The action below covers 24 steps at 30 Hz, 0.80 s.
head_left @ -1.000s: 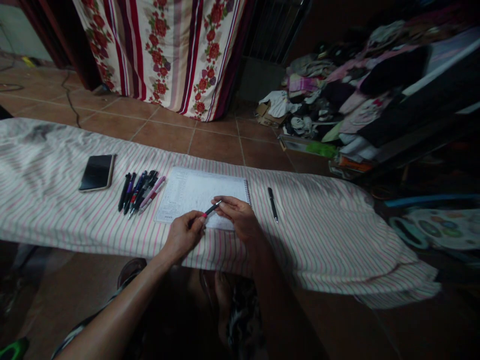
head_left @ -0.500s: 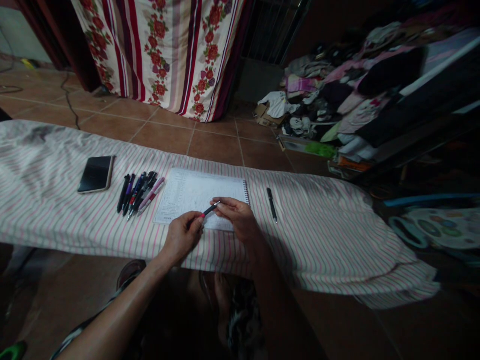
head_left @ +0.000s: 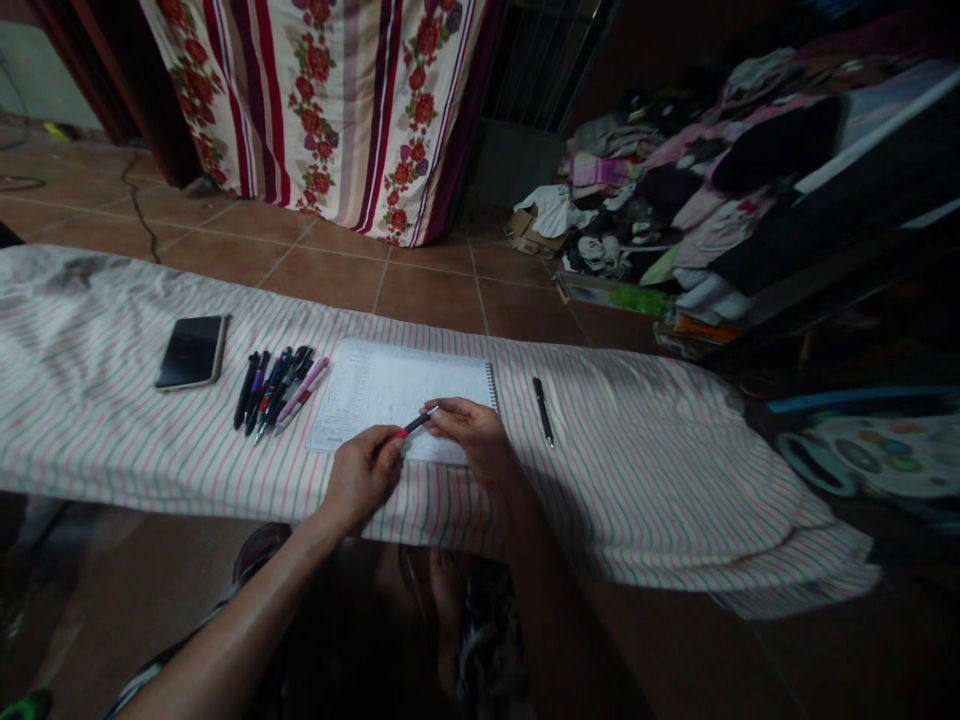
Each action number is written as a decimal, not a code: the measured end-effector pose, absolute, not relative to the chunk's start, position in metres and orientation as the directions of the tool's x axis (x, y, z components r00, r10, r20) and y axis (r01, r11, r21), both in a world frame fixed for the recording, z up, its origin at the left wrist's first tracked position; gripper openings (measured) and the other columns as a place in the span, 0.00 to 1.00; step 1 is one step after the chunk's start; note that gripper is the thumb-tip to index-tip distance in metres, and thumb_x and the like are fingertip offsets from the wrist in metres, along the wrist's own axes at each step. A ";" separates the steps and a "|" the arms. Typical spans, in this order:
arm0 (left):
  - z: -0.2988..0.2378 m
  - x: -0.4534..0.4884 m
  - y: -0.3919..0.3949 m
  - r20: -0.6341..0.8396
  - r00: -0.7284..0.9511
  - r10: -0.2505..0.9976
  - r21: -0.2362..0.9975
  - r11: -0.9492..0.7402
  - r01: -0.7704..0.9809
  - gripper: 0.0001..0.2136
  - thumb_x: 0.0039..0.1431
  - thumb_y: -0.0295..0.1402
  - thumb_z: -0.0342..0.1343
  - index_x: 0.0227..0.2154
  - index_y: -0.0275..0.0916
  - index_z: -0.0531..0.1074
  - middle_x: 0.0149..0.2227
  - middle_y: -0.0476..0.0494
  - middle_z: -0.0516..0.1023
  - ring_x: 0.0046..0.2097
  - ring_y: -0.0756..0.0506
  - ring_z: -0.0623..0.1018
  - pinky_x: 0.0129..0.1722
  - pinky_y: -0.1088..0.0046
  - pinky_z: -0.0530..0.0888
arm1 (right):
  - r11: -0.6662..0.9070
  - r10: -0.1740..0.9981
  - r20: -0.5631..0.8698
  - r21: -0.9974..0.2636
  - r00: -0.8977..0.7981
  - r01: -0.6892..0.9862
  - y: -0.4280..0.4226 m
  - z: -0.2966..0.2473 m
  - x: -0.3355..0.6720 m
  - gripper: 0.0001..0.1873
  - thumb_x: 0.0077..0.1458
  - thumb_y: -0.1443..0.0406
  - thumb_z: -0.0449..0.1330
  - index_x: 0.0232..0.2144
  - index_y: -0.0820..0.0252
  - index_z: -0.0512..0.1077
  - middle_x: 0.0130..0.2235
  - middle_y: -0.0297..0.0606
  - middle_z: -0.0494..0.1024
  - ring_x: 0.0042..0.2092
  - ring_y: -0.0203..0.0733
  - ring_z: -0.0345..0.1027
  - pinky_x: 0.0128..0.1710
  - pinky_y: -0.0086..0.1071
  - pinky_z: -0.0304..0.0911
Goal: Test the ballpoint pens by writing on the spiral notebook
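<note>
Over the near edge of a spiral notebook (head_left: 412, 385), a pen (head_left: 418, 423) with a dark grip and a red part is held between my two hands. My left hand (head_left: 365, 468) is closed around its red end. The fingers of my right hand (head_left: 471, 432) pinch the silvery tip end. The notebook page looks covered in faint writing. Left of it lies a bunch of several pens (head_left: 277, 388), black, purple and pink among them. To the right of the notebook a single black pen (head_left: 544, 412) rests on the striped cloth.
A striped cloth (head_left: 637, 470) covers the long low surface. A phone (head_left: 192, 352) lies at its left. Beyond are a tiled floor (head_left: 427, 300), a floral curtain (head_left: 322, 120) and, at the back right, a heap of clothes (head_left: 675, 190). My feet are below the near edge.
Both hands keep hold of the pen, with only a very slight shift to the left. The pens, notebook and phone stay in place.
</note>
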<state>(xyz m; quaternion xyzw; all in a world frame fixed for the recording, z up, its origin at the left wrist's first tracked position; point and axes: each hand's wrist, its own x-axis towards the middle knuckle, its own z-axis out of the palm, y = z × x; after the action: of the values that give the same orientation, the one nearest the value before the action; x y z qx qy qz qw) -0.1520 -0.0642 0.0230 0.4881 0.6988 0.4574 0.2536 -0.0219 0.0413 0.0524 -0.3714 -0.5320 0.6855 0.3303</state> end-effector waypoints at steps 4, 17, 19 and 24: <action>0.025 -0.152 -0.065 0.124 -0.388 0.913 0.856 0.099 0.507 0.14 0.58 0.39 0.47 0.37 0.38 0.73 0.32 0.44 0.78 0.34 0.46 0.75 0.33 0.73 0.70 | -0.214 0.851 -0.169 -0.976 -0.498 -0.035 0.042 0.052 -0.022 0.13 0.37 0.60 0.66 0.28 0.61 0.75 0.28 0.36 0.78 0.30 0.36 0.72 0.33 0.29 0.68; 0.030 -0.149 -0.066 0.207 -0.359 0.910 0.718 0.108 0.688 0.13 0.60 0.37 0.44 0.38 0.38 0.71 0.34 0.44 0.77 0.35 0.46 0.75 0.35 0.72 0.68 | -0.168 0.876 -0.162 -0.985 -0.454 0.027 0.037 0.052 -0.026 0.14 0.39 0.57 0.65 0.23 0.62 0.70 0.21 0.34 0.75 0.24 0.33 0.68 0.28 0.28 0.66; 0.031 -0.148 -0.066 0.199 -0.371 0.907 0.710 0.128 0.692 0.13 0.60 0.38 0.44 0.37 0.39 0.72 0.34 0.44 0.77 0.35 0.46 0.75 0.34 0.72 0.67 | -0.144 0.885 -0.152 -0.988 -0.440 0.053 0.037 0.049 -0.027 0.14 0.39 0.56 0.65 0.22 0.61 0.69 0.20 0.33 0.74 0.23 0.33 0.67 0.25 0.28 0.65; 0.032 -0.148 -0.066 0.181 -0.390 0.903 0.741 0.136 0.658 0.13 0.59 0.39 0.44 0.37 0.39 0.72 0.34 0.44 0.77 0.35 0.46 0.75 0.35 0.72 0.68 | -0.114 0.914 -0.139 -0.990 -0.381 0.086 0.035 0.046 -0.033 0.15 0.40 0.55 0.64 0.21 0.60 0.67 0.19 0.32 0.72 0.22 0.33 0.66 0.23 0.27 0.64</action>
<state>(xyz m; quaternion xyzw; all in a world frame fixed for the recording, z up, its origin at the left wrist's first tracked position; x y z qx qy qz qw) -0.1475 -0.0659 0.0323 0.5293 0.7370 0.3898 0.1572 -0.0334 0.0355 0.0463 -0.4382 -0.5704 0.6043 0.3427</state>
